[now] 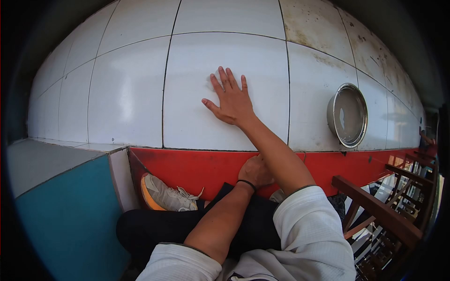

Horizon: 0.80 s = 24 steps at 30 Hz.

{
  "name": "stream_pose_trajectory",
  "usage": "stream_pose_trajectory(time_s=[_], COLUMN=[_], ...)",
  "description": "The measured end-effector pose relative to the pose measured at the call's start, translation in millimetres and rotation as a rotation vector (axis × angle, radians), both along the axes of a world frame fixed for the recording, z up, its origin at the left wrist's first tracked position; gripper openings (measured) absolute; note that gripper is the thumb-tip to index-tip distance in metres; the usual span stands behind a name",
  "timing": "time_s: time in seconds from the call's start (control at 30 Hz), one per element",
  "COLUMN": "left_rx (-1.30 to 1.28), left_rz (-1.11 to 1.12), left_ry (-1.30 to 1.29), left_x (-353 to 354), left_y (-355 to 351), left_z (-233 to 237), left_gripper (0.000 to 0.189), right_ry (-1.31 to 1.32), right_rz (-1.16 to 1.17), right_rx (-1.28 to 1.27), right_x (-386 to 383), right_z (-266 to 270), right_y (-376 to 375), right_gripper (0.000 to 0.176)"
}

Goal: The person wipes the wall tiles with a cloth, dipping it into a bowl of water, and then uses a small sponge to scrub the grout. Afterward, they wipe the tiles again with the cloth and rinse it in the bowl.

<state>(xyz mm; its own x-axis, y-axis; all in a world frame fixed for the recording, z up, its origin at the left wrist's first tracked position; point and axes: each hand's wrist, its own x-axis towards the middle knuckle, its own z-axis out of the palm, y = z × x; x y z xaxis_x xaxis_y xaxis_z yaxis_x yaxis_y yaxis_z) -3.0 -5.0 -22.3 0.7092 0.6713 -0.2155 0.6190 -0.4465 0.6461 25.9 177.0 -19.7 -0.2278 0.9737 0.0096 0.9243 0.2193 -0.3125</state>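
Note:
My right hand (230, 99) lies palm down with its fingers spread on a white tile (197, 126). Faint pale smears show beside its fingertips; whether a thin cloth or only a reflection is there, I cannot make out. Below it, in front of the red side panel (197, 168), is my left hand (256, 171), with a black band at the wrist. My right forearm crosses over it and hides its fingers. To the right a round metal bowl (331, 117) with greyish contents stands on the tiles, apart from both hands.
Brown stains mark the tiles (318, 23) at the upper right. A teal block (70, 206) with a grey top borders the left side. Dark wooden stools or chairs (375, 206) stand at the lower right. Another person's arm (425, 136) shows at the far right edge.

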Motion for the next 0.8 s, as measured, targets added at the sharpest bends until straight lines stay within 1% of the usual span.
stream_pose_trajectory(time_s=[0.07,0.17,0.27,0.37,0.47,0.57,0.6,0.7,0.8], left_rx=[-0.139,0.092,-0.02,0.129,0.108,0.308,0.363,0.347,0.348], left_rz=[-0.026,0.13,0.01,0.001,0.063,0.154,0.177,0.167,0.171], left_ry=[0.101,-0.074,0.084,0.03,-0.03,-0.145,-0.194,-0.173,-0.173], left_x=[-1.0,-5.5,-4.7,-0.4,-0.1,1.8,2.5,2.0,2.7], left_y=[5.5,-16.5,-0.4,-4.6,-3.2,2.5,3.7,3.1,3.3], left_z=[10.2,-17.3,11.8,-0.9,7.3,19.8,18.5,19.7,19.9], left_gripper=[0.05,0.053,0.054,0.051,0.035,0.021,0.021,0.02,0.02], right_ry=[0.066,0.108,0.118,0.109,-0.01,-0.17,-0.187,-0.257,-0.245], right_rz=[0.223,0.512,0.623,0.577,0.39,0.157,0.055,-0.228,-0.331], right_rx=[-0.029,-0.152,-0.128,-0.078,-0.068,-0.081,-0.091,-0.102,-0.124], right_x=[-28.5,-41.6,-26.1,-0.2,42.9,98.2,118.1,171.7,198.1], right_z=[5.3,10.8,5.4,2.2,14.6,19.4,17.6,6.8,3.1], right_y=[-22.4,-52.9,-73.8,-83.7,-80.6,-66.5,-61.8,-51.1,-48.9], right_gripper=[0.076,0.072,0.072,0.071,0.071,0.073,0.074,0.074,0.069])
